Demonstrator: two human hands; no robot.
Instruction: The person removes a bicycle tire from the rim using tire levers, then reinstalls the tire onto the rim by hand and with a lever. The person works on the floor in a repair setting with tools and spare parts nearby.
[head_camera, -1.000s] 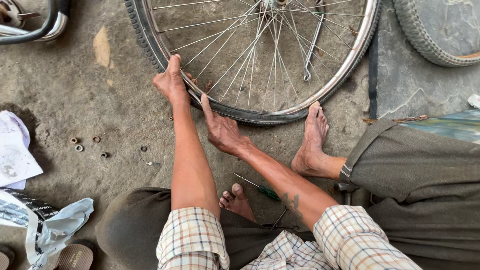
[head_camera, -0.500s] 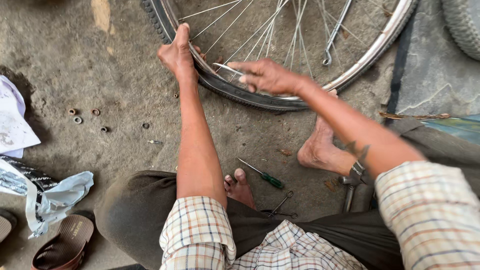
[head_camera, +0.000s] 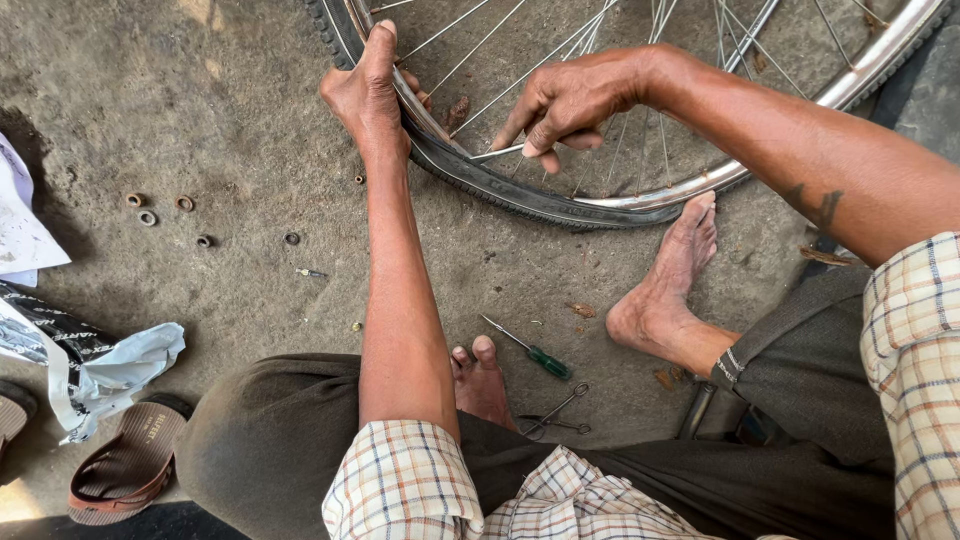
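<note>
A bicycle wheel (head_camera: 560, 205) with a black tyre, shiny metal rim and thin spokes lies on the concrete floor in front of me. My left hand (head_camera: 368, 85) grips the tyre and rim at the wheel's left side, thumb up along the tyre. Inside the rim, my right hand (head_camera: 565, 100) pinches a thin metal rod (head_camera: 497, 152) that rests against the rim. My bare right foot (head_camera: 668, 290) sits just below the wheel. My left foot's toes (head_camera: 478, 362) show between my knees.
A green-handled screwdriver (head_camera: 530, 350) and small pliers (head_camera: 555, 412) lie by my left foot. Several washers and nuts (head_camera: 165, 212) are scattered at left. Papers and a plastic bag (head_camera: 70, 350) and a brown sandal (head_camera: 125, 465) lie at the lower left.
My right hand has moved from the tyre's edge to inside the rim and now pinches the thin rod. The view has shifted closer to the wheel; my left hand has kept its grip.
</note>
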